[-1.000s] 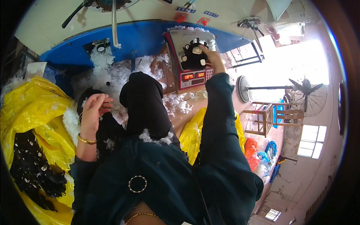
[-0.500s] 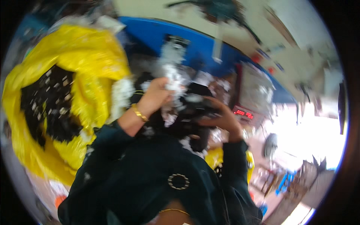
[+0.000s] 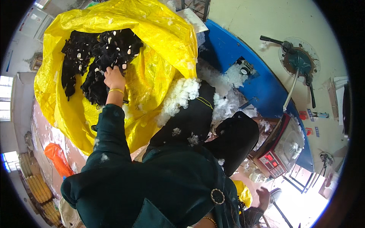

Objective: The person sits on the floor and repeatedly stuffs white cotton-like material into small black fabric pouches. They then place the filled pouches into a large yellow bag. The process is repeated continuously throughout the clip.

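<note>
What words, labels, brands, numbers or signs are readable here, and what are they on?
Digital scale: glowing red digits on its display, too small and glaring to quote.
Scale's keypad: key markings too small to read.
Blue labels beside the red buttons, on the pale machine panel: too small to read.
Yellow sack: no lettering visible.
No brand is legible.

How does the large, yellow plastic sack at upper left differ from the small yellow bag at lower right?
The large, yellow plastic sack gapes wide in view; the small yellow bag is mostly hidden by the person's body.
The left hand is inside the sack, at black, pale-spotted fabric pieces; the right hand shows to the right of the bag.
The sack fills far more of the picture than the bag.
Both are bright yellow.
</note>
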The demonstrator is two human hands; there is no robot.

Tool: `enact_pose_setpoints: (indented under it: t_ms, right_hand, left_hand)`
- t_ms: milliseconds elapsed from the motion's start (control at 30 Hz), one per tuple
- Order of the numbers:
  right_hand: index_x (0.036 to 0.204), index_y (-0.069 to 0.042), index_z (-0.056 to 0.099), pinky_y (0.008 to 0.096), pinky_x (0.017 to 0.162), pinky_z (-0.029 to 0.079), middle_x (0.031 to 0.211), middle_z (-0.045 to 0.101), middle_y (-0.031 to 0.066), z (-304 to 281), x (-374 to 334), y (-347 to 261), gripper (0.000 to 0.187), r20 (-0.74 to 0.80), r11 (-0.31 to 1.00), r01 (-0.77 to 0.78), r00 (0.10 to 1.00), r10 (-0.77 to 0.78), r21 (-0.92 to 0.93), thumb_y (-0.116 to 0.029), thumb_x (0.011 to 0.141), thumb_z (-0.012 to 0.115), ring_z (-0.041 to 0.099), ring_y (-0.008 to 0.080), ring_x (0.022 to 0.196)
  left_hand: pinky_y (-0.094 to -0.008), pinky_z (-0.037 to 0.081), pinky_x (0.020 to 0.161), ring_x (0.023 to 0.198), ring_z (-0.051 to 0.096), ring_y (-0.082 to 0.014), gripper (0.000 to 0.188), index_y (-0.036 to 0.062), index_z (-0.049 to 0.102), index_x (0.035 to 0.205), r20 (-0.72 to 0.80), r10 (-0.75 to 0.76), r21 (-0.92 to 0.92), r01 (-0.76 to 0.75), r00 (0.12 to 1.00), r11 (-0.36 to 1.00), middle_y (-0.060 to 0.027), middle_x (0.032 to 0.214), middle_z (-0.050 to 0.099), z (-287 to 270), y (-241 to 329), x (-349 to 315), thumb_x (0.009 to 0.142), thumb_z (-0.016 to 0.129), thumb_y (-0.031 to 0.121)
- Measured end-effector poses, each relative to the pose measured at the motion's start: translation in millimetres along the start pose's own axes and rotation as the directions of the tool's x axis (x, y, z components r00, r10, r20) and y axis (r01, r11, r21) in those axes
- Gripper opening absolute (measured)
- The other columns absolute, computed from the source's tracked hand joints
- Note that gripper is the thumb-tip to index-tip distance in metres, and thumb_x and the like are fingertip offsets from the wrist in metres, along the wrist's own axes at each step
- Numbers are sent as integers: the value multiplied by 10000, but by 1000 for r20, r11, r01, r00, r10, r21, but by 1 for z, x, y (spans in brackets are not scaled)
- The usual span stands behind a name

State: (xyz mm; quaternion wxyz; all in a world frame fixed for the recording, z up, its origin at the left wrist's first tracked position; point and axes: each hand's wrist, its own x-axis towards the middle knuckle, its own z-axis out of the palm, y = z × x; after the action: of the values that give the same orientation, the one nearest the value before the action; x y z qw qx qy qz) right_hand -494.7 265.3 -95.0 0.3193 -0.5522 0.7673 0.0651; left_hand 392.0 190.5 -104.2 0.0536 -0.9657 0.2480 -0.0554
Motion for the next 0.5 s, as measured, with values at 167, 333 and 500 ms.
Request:
enact_pose_setpoints:
  t_ms: [167,333,500]
  right_hand:
    - [1089,7,642,340,774,521,1010,684,158,-1,43,-155,314,-70,933,333,936,-344,-136,-112,799,671,660,228,857]
    - [1147,-7,636,287,853,507,1072,665,116,-2,58,-300,293,-55,805,493,862,-505,330,-49,857,649,642,179,958]
    - [1081,-48,675,249,742,505,1042,623,82,12,16,-470,275,-183,224,871,330,-926,438,-29,808,708,624,147,885]
  left_hand:
    - [-417,524,833,1056,563,-348,389,98,586,1129,-14,203,76,-201,979,977,-111,1129,535,20,-29,22,759,703,81]
    - [-323,514,814,995,602,-218,401,10,565,1091,-140,566,-865,-379,813,329,-111,1120,558,-68,16,-25,720,640,-125]
    - [-267,385,921,1044,545,-207,450,8,576,973,-252,903,-958,-219,347,-183,-72,1056,575,-112,90,-91,599,440,-203]
